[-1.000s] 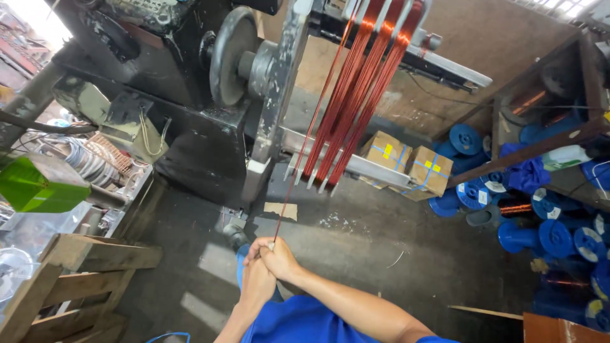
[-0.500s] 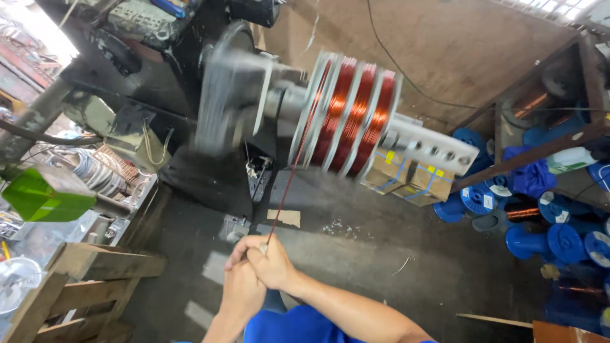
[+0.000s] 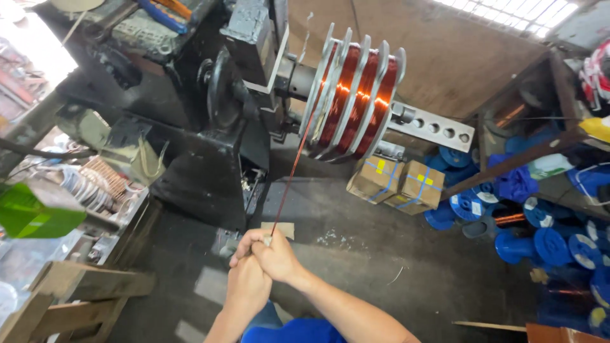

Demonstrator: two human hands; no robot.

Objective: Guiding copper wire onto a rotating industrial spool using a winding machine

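A taut strand of copper wire [image 3: 293, 170] runs from my clasped hands up to a metal winding former [image 3: 353, 101] on a black winding machine [image 3: 190, 108]. The former carries several bands of copper coil between grey plates. My right hand [image 3: 274, 256] and my left hand [image 3: 246, 284] are pressed together low in the middle, both closed on the wire's near end. A perforated metal bar [image 3: 433, 127] sticks out to the right of the former.
Two cardboard boxes [image 3: 397, 183] sit on the floor under the former. Blue spools [image 3: 546, 244] are piled by a wooden shelf frame [image 3: 508, 162] at the right. Wooden pallets [image 3: 70, 298] and a green object [image 3: 32, 215] are at the left.
The winding former has turned from a flat-on view to edge-on. My hands stay clasped on the wire at about the same place; the camera has moved closer.
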